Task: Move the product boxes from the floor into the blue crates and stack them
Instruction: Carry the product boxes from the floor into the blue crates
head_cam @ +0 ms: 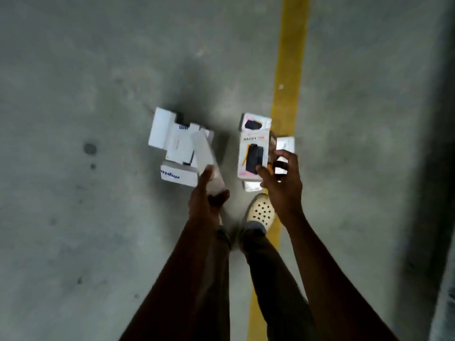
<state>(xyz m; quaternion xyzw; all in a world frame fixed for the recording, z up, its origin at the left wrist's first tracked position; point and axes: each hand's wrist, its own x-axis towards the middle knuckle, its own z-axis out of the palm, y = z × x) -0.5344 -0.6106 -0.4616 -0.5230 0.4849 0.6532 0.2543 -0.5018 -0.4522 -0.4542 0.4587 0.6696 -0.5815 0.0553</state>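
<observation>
Between the thumb and curled fingers of the left hand (pixel 209 196) sits a long white box (pixel 205 156), tilted above a heap of white product boxes (pixel 170 136) on the concrete floor (pixel 86 70). The right hand (pixel 283 185) grips a power-bank box (pixel 253 151), thumb on its printed face. Further boxes (pixel 285 143) lie beneath those fingers, on the yellow line (pixel 288 70).

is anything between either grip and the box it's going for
Nothing visible does. The left grip holds a plain white box, and the right grip holds the printed box, thumb on its front. No blue crate is in view, so that path cannot be judged.
</observation>
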